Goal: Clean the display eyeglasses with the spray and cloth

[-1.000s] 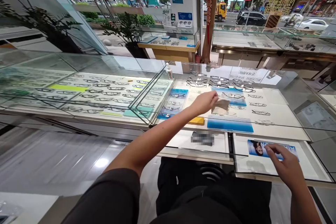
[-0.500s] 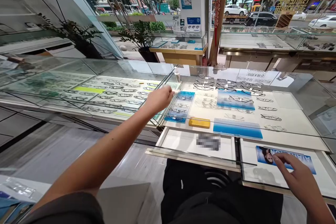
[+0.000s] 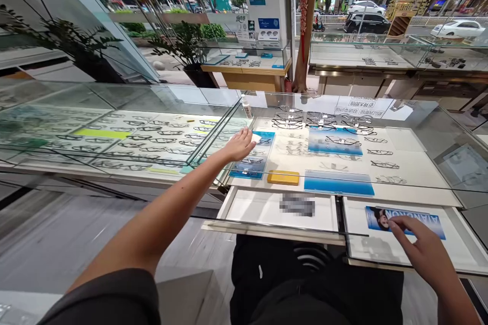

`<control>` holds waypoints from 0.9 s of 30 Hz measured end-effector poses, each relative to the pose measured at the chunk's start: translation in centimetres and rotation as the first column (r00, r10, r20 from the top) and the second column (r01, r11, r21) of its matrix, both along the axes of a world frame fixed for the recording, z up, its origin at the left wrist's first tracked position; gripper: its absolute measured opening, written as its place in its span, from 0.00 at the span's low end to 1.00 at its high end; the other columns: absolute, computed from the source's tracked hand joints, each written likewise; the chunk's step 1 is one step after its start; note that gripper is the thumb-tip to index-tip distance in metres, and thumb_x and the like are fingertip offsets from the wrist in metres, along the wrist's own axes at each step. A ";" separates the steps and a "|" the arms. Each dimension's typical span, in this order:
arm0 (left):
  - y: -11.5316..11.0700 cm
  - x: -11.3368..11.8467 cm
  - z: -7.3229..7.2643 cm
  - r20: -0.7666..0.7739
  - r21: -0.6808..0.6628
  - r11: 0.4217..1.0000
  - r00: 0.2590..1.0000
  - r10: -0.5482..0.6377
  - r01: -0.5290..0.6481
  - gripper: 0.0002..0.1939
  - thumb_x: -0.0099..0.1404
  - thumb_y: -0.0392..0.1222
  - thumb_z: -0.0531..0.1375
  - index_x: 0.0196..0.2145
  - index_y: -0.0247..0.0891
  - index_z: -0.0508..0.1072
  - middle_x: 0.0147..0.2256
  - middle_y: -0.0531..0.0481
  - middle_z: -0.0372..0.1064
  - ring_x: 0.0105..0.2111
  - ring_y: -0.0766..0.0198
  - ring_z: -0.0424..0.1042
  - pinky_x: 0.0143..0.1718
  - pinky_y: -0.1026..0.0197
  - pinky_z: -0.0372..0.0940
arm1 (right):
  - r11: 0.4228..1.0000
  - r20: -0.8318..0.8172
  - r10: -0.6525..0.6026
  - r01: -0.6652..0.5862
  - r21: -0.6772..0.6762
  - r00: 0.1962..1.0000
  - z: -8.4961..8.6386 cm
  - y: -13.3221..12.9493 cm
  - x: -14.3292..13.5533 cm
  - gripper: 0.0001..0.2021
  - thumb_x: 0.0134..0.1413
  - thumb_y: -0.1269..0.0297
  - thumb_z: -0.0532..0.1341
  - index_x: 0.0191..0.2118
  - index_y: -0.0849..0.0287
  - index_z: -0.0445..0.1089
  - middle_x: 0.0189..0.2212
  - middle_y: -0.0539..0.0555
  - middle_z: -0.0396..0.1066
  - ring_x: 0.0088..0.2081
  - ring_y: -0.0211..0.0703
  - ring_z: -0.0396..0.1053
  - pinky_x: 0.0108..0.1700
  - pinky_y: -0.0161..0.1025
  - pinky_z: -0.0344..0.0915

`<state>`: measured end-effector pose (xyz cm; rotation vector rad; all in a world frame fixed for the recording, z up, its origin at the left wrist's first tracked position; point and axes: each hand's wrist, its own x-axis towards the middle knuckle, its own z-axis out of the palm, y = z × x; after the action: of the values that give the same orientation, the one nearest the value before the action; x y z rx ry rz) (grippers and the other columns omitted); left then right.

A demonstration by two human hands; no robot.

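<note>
My left hand (image 3: 240, 145) lies flat on the glass top of the display counter (image 3: 213, 155), palm down, fingers stretched out. A small white piece (image 3: 256, 138), perhaps tissue or cloth, shows at its fingertips; most of it is hidden. Beyond the hand stands a small white spray bottle (image 3: 246, 106). Over the open right drawer (image 3: 360, 249), my right hand (image 3: 421, 246) has thumb and forefinger pinched together. Anything between them is too small to make out. Under those fingers is a blue printed card (image 3: 406, 222) with a portrait.
Beneath the glass lie several eyeglasses (image 3: 343, 141), a yellow case (image 3: 283, 177) and blue display cards (image 3: 339, 183). The left drawer (image 3: 251, 205) is pulled out too, with a blurred item inside. Past the counter are potted plants (image 3: 192, 56) and more glass showcases (image 3: 366, 56).
My left hand has gone from curled fingers to lying flat on the glass, with white showing at its fingertips. My right hand keeps its pinch over the drawer. The view has shifted slightly.
</note>
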<state>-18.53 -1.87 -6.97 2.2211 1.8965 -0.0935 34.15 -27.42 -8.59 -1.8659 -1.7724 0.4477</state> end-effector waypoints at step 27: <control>-5.0 9.6 -0.3 0.046 0.023 0.944 0.943 -0.330 0.330 0.56 0.70 0.76 0.40 0.77 0.26 0.39 0.77 0.33 0.29 0.78 0.44 0.31 0.76 0.41 0.37 | 0.997 0.030 0.045 -0.047 0.058 0.999 0.2 -1.5 -1.3 0.16 0.69 0.48 0.56 0.40 0.50 0.77 0.39 0.54 0.83 0.43 0.53 0.80 0.45 0.48 0.74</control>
<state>-8.92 -6.86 -7.27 2.5068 1.4873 -0.0771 32.89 -28.88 -8.37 -1.8030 -1.8313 0.3831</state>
